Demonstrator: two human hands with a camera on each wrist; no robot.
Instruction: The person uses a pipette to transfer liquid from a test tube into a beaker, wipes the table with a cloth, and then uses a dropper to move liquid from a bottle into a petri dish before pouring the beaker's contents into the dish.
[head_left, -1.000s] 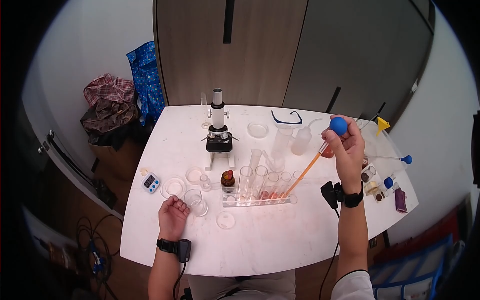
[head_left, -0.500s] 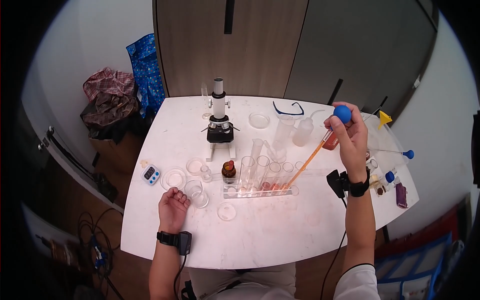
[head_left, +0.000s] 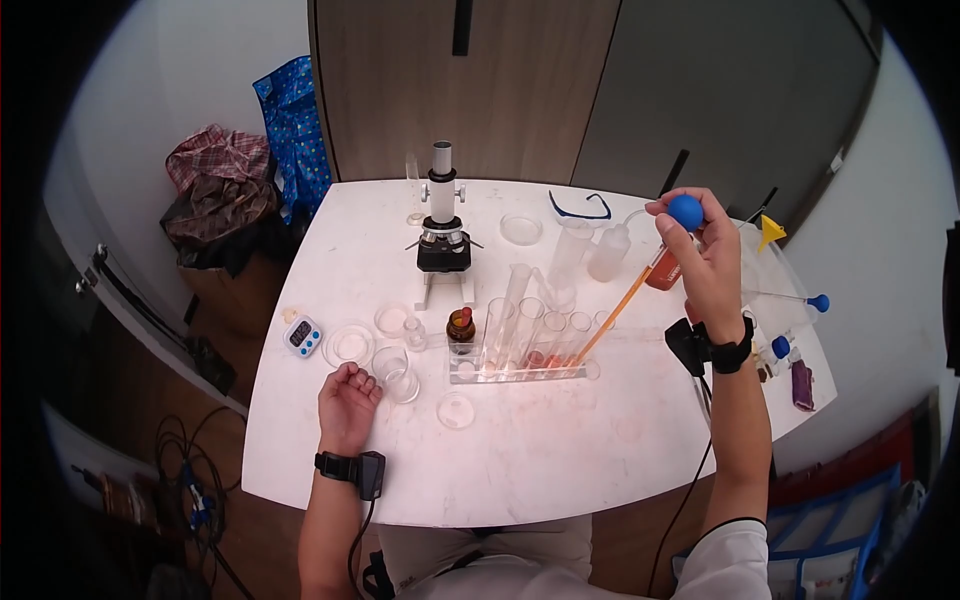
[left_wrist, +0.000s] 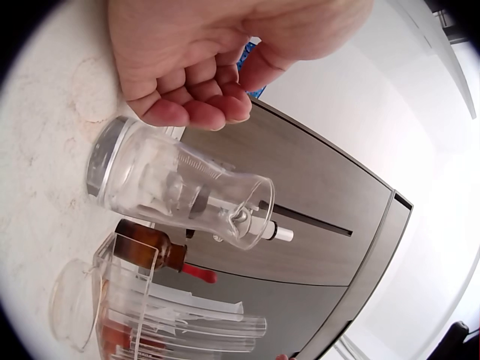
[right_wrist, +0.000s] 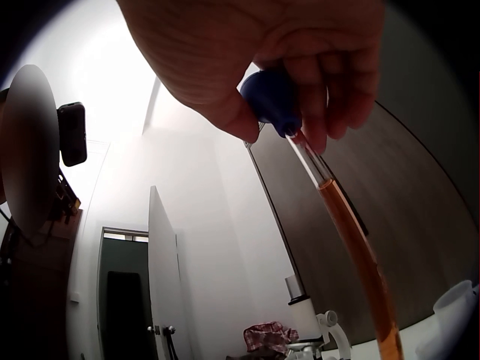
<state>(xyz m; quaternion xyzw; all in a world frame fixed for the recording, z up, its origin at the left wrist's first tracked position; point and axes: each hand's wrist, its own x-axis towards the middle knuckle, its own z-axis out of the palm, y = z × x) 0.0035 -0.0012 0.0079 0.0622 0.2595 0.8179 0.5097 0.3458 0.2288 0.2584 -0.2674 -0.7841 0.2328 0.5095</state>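
Note:
My right hand (head_left: 708, 262) pinches the blue rubber bulb (right_wrist: 271, 101) of a long glass pipette (head_left: 630, 302). Orange liquid fills most of the tube, up to a short clear stretch below the bulb. Slanting down to the left, the pipette ends among the test tubes (head_left: 553, 335) at the right part of a clear rack (head_left: 520, 376). Some of these tubes hold reddish-orange liquid at the bottom. On the left, my left hand (head_left: 349, 405) rests by the table's front left with fingers loosely curled, holding nothing. Beside its fingertips stands a clear glass beaker (left_wrist: 184, 187).
A brown dropper bottle (head_left: 461, 326) with a red top stands behind the rack, and a microscope (head_left: 442, 235) farther back. Petri dishes (head_left: 456, 410) and a timer (head_left: 302, 337) lie around. A wash bottle (head_left: 608, 255) and a bottle of red liquid (head_left: 662, 275) stand near the right hand.
The head view has tilted, so the table sits higher in it. My right hand has shifted slightly right, the pipette still slanting into the rack. The left hand stays beside the beaker.

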